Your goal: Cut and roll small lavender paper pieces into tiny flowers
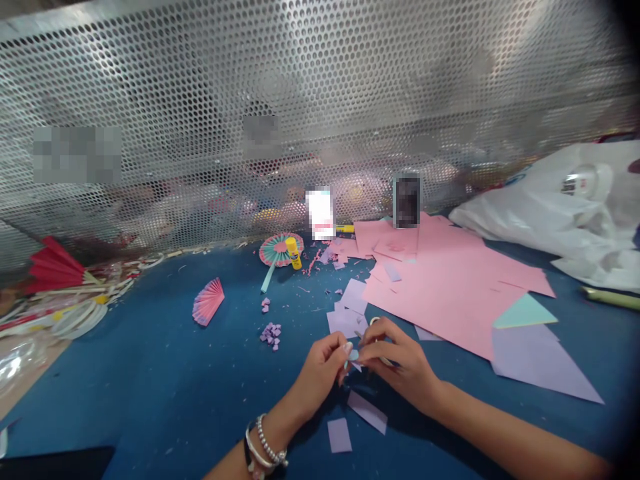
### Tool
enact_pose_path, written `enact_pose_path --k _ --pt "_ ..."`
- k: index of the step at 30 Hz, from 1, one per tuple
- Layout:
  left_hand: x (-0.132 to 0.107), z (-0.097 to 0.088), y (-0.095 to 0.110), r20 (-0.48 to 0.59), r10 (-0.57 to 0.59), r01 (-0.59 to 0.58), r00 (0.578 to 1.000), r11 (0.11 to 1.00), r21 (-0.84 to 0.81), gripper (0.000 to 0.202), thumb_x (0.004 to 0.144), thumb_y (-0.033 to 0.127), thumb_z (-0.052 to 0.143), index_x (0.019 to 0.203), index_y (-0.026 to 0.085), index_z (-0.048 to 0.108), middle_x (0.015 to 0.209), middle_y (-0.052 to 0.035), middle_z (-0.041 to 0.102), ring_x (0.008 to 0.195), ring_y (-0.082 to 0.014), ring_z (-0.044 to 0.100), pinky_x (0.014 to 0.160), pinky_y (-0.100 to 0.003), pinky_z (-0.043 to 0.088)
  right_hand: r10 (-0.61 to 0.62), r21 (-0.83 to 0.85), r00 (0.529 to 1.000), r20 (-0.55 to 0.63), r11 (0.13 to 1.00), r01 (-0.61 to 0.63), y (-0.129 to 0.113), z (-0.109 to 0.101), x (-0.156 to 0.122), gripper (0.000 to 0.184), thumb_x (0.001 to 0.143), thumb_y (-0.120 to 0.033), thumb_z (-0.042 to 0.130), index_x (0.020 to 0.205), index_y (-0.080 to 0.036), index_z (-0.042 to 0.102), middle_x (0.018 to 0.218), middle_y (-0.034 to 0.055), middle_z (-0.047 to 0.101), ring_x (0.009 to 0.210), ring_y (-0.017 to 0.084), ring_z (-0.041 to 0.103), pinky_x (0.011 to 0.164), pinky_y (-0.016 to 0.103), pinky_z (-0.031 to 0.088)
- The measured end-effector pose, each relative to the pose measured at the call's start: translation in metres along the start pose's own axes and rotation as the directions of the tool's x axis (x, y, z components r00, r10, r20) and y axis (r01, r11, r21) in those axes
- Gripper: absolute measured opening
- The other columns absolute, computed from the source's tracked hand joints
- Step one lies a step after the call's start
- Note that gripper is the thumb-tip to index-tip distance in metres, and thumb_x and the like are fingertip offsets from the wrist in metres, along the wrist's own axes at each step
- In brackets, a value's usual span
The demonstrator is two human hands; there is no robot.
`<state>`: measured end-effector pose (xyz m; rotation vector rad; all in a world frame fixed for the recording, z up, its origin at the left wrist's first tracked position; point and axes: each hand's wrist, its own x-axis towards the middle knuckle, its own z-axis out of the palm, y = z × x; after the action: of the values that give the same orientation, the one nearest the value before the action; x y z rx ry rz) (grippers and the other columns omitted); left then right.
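My left hand (324,368) pinches a tiny pale paper piece (353,355) at its fingertips over the blue table (150,373). My right hand (400,363) is closed around small scissors (367,333), whose blade tip points up-left just above that paper piece. The two hands meet at the middle of the view. Beaded bracelets circle my left wrist. Lilac paper offcuts (367,412) lie right under my hands.
Pink paper sheets (440,287), a lilac sheet (540,360) and a mint triangle (523,312) lie to the right. A folded pink fan (209,301), a round paper fan (280,250), a yellow glue stick (294,253), tiny lilac cutouts (271,335), a white plastic bag (565,200) and a perforated metal screen (300,100) surround them.
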<state>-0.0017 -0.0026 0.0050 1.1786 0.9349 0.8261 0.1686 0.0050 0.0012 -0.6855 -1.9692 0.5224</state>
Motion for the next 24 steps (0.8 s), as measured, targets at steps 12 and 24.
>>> enact_pose_path --k 12,24 --pt "0.0036 0.0002 0.0034 -0.042 0.037 -0.034 0.998 0.998 0.056 0.041 0.088 0.048 0.039 0.073 0.014 0.056 0.063 -0.0004 0.057 0.053 -0.0094 0.047 0.052 -0.021 0.034 -0.019 -0.34 0.98 -0.2 0.939 -0.051 -0.0017 -0.0055 -0.002 0.016 0.078 -0.012 0.061 0.081 -0.026 0.066 0.077 0.0019 0.061 0.076 0.019 0.054 0.069 0.036 0.039" --pt "0.005 0.0004 0.0066 -0.133 0.038 -0.022 0.99 0.993 0.119 0.032 0.083 0.038 0.053 0.068 0.012 0.064 0.056 0.0014 0.052 0.053 -0.0092 0.044 0.055 -0.02 0.036 0.112 -0.273 0.991 -0.075 0.954 -0.128 0.0046 -0.0055 -0.001 0.007 0.08 -0.02 0.062 0.08 -0.026 0.066 0.082 0.0028 0.065 0.079 0.02 0.053 0.07 0.035 0.04"
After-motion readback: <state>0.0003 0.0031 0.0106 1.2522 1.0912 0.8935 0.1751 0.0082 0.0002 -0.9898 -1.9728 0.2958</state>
